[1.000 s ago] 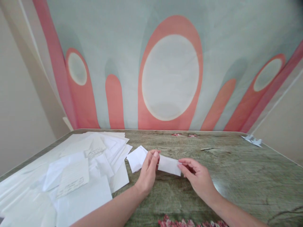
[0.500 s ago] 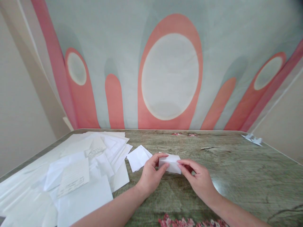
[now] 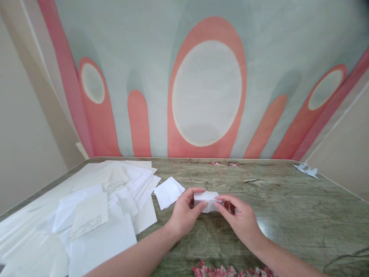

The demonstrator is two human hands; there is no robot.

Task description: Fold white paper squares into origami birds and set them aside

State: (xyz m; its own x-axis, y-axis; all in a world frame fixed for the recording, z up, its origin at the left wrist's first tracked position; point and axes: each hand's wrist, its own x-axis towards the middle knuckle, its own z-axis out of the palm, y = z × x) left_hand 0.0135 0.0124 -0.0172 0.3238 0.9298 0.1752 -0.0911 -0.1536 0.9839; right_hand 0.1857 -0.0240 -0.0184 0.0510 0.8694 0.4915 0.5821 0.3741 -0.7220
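Observation:
A small white piece of folded paper [image 3: 206, 197] is held just over the table, its creases making it stand up like a shallow box shape. My left hand [image 3: 186, 211] pinches its left side, with the thumb on the near face and fingers behind the top edge. At its right end, the thumb and forefinger of my right hand [image 3: 238, 213] grip the paper. Beyond my left hand lie small white paper squares [image 3: 168, 192], loosely stacked. The paper's underside and far side are hidden.
A large spread of white sheets and papers [image 3: 103, 231], some with printing, covers the table's left side. Cut paper scraps [image 3: 306, 169] lie at the far right corner. The wood-patterned table [image 3: 302, 215] meets a wall with a coral and green backdrop [image 3: 155, 38].
The paper between my hands has bent further along its crease and looks shorter from front to back. My right fingers have shifted slightly left and curled. The rest stays put.

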